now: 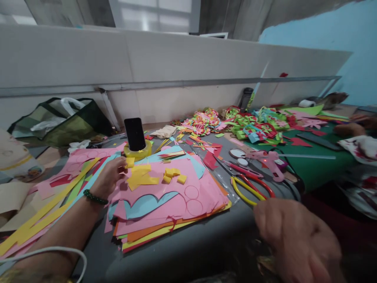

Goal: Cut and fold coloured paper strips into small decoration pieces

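Observation:
My left hand [113,175], with a dark green bead bracelet at the wrist, reaches over the left side of a stack of craft sheets [173,192]. Its fingers are curled together at a small yellow piece [130,162]. Cut yellow strips [141,175] and small folded yellow pieces [172,173] lie beside it on the top pink sheet, which bears drawn circles. My right hand [297,236] is closed and slightly blurred, low at the right; what its fingers hold, if anything, is hidden. Just beyond it lie scissors [246,190] with yellow and red handles.
A phone [134,134] stands upright in a yellow tape roll [149,149]. A pink glue gun [269,162] rests at right, behind the scissors. Heaps of colourful cut pieces [203,122] line the back. A green bag [59,122] sits at left. Another person's hand [350,129] shows far right.

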`<state>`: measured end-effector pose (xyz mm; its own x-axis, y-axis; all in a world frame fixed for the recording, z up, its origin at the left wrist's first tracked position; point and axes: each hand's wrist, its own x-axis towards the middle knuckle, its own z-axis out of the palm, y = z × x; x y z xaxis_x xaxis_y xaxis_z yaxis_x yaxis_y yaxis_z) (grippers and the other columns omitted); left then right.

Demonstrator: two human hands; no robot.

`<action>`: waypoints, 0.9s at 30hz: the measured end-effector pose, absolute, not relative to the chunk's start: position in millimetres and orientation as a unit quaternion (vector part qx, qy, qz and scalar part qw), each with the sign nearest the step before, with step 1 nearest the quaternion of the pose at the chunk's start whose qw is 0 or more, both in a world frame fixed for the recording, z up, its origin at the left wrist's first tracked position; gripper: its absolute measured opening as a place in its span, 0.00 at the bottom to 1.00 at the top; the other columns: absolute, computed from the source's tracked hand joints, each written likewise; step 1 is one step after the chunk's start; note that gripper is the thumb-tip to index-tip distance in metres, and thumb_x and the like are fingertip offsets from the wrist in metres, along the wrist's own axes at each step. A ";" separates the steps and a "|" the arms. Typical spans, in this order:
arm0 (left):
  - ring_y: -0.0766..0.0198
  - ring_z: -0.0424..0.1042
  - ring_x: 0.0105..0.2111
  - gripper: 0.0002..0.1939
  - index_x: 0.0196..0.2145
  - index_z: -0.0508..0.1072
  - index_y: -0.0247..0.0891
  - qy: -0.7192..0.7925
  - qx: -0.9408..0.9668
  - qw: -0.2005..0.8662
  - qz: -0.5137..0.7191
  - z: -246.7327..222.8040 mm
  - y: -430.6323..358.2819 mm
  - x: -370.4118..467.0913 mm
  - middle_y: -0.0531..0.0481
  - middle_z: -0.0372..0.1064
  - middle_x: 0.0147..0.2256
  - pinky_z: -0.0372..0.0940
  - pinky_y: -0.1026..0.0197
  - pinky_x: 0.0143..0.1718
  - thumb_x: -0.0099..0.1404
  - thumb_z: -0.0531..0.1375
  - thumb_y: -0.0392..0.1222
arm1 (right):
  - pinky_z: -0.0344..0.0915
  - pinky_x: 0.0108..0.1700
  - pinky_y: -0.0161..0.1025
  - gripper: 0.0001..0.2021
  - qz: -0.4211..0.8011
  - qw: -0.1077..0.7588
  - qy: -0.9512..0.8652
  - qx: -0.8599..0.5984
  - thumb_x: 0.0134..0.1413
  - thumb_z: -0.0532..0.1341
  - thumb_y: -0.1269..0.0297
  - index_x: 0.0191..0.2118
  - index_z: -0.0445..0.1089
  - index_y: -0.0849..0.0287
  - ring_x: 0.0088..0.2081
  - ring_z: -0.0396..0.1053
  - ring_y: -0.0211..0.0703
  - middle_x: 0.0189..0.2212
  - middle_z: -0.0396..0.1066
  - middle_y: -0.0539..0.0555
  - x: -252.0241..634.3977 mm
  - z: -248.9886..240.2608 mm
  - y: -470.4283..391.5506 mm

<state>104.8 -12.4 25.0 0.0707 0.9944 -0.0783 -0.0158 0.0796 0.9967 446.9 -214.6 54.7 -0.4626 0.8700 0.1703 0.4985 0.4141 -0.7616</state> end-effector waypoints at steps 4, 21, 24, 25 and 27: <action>0.70 0.57 0.21 0.05 0.22 0.62 0.37 0.467 0.645 0.491 0.353 29.9 -15.2 117.3 0.57 0.54 0.22 0.51 0.69 0.19 0.48 0.55 0.41 | 0.63 0.25 0.35 0.20 0.157 0.300 -0.647 -0.683 0.52 0.55 0.48 0.42 0.73 0.56 0.28 0.70 0.43 0.33 0.75 0.56 481.0 60.3 -220.3; 0.61 0.66 0.28 0.15 0.27 0.72 0.38 0.447 0.861 0.227 0.087 28.6 -3.6 126.4 0.50 0.70 0.29 0.55 0.63 0.27 0.45 0.62 0.52 | 0.65 0.38 0.46 0.28 -0.009 0.251 -0.406 -0.879 0.42 0.53 0.42 0.41 0.73 0.58 0.40 0.71 0.57 0.43 0.73 0.62 562.5 39.9 -228.0; 0.63 0.64 0.25 0.12 0.23 0.68 0.38 0.450 0.863 0.218 0.074 22.4 -13.5 123.4 0.52 0.67 0.25 0.54 0.64 0.25 0.47 0.60 0.49 | 0.63 0.42 0.45 0.34 -0.012 0.205 -0.403 -0.892 0.44 0.51 0.41 0.46 0.70 0.68 0.44 0.68 0.58 0.45 0.69 0.69 570.5 32.4 -202.6; 0.64 0.64 0.25 0.12 0.22 0.66 0.38 0.450 0.862 0.222 0.077 20.8 -15.4 123.5 0.53 0.66 0.23 0.53 0.64 0.24 0.48 0.60 0.49 | 0.62 0.42 0.44 0.35 -0.010 0.196 -0.403 -0.894 0.44 0.51 0.40 0.46 0.69 0.69 0.44 0.67 0.58 0.45 0.69 0.69 571.9 30.0 -194.5; 0.65 0.62 0.24 0.11 0.21 0.63 0.38 0.450 0.860 0.223 0.087 18.9 -18.5 124.4 0.55 0.63 0.23 0.53 0.65 0.24 0.48 0.59 0.48 | 0.61 0.42 0.43 0.36 -0.012 0.193 -0.397 -0.897 0.43 0.53 0.40 0.46 0.69 0.69 0.44 0.67 0.57 0.43 0.70 0.69 574.5 26.5 -181.3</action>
<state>124.4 -18.5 18.9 0.5800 0.8130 -0.0517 0.7356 -0.4953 0.4621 574.5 -181.3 26.5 0.6844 0.7077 0.1753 0.7172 -0.6102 -0.3366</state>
